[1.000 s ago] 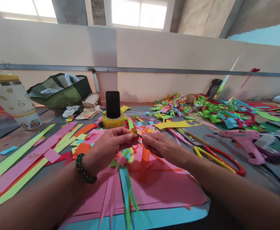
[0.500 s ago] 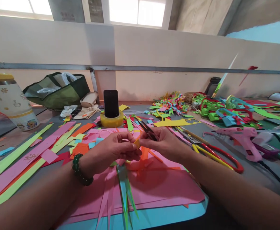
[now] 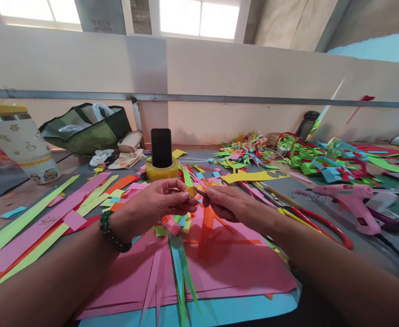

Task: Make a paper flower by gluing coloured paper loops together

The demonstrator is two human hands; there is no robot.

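My left hand [image 3: 167,197], with a green bead bracelet [image 3: 112,234] on the wrist, pinches a small yellow paper piece [image 3: 192,192]. My right hand [image 3: 228,203] grips dark tweezers [image 3: 203,194], whose tip points left and meets the yellow piece. Much of the tool is hidden by the fingers. Below the hands, a bundle of paper streamers [image 3: 178,254] in blue, green and pink lies over pink paper sheets [image 3: 240,268]. Orange paper strips [image 3: 206,227] lie on these sheets, partly beneath my right hand. Blue paper [image 3: 254,312] shows under the pink.
A phone [image 3: 161,147] stands in a yellow tape roll [image 3: 162,171]. To the right lie red-handled scissors [image 3: 325,222] and a pink glue gun [image 3: 358,200]. Long paper strips [image 3: 49,218], a tumbler [image 3: 25,145] and a green bag [image 3: 87,131] are at the left.
The tweezers have turned from pointing up and away to pointing left at the yellow piece. My hands have shifted slightly apart, uncovering small paper curls below. The view has shifted slightly.
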